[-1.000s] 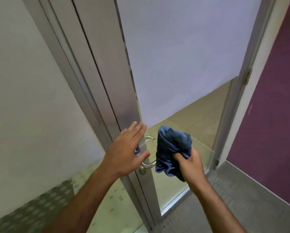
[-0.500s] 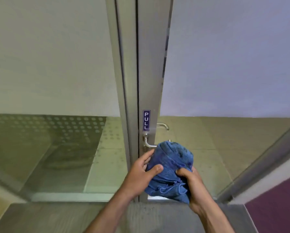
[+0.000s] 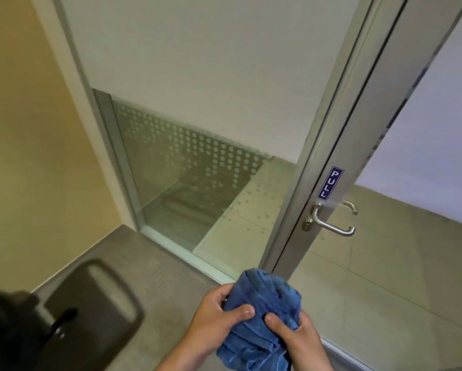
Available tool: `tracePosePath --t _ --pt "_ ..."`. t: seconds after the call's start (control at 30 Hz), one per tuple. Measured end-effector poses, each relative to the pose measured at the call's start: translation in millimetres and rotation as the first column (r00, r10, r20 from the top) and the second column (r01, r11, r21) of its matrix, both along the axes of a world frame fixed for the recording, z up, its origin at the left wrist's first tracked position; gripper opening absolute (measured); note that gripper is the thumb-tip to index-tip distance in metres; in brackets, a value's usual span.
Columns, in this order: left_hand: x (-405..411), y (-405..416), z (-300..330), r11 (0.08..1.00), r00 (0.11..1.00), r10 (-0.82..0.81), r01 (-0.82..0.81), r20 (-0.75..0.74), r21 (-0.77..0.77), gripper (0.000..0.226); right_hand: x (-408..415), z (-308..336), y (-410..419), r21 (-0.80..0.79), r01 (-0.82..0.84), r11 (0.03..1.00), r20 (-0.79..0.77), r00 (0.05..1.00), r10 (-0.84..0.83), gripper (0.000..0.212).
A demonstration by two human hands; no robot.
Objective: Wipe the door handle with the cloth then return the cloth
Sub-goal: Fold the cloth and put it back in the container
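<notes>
A bunched blue cloth (image 3: 262,314) is low in the middle of the view, held between both hands. My left hand (image 3: 213,319) grips its left side and my right hand (image 3: 295,337) grips its right side, thumbs pressed on the fabric. The silver lever door handle (image 3: 331,223) sticks out from the metal door frame (image 3: 339,145) at the right, under a blue PULL sticker (image 3: 330,183). The cloth and both hands are well below and left of the handle, apart from it.
A dark chair seat (image 3: 90,317) with a black armrest stands at the lower left on the grey carpet. A frosted glass panel (image 3: 187,70) with a dotted band fills the middle. A yellow wall (image 3: 24,129) is at the left.
The view swung left, so the handle now lies at the right. The cloth has come off the handle and down, and both hands now hold it together.
</notes>
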State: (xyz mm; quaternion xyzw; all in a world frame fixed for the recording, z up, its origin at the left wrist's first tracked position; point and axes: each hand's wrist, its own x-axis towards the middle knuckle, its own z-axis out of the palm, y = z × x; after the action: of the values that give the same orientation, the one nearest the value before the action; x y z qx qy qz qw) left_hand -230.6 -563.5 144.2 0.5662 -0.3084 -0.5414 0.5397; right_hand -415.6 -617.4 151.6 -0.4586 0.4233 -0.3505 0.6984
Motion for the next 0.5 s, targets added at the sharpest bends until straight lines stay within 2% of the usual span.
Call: tracePosePath --t 0.1,0.2,0.37,0.5 --pt "13.1 44.4 8.4 0.997 0.997 0.074 -0.074 0.028 -0.016 0.041 19.3 8.0 31.8 0.026 -0.124 0.992 0.034 0.992 0.123 0.036" --pt "20.3 94.3 29.4 0.978 0.976 0.207 -0.205 0.073 -0.036 0.045 35.2 25.0 65.6 0.048 -0.209 0.977 0.066 0.976 0.206 0.031" --pt "18.9 166.7 49.8 0.926 0.914 0.379 -0.372 0.148 -0.069 0.031 53.3 41.4 108.1 -0.003 -0.378 0.926 0.076 0.923 0.377 0.035" --pt "0.1 225.9 57.4 0.864 0.849 0.504 -0.495 0.157 -0.094 0.034 55.8 46.6 139.5 0.023 -0.513 0.858 0.117 0.854 0.507 0.044"
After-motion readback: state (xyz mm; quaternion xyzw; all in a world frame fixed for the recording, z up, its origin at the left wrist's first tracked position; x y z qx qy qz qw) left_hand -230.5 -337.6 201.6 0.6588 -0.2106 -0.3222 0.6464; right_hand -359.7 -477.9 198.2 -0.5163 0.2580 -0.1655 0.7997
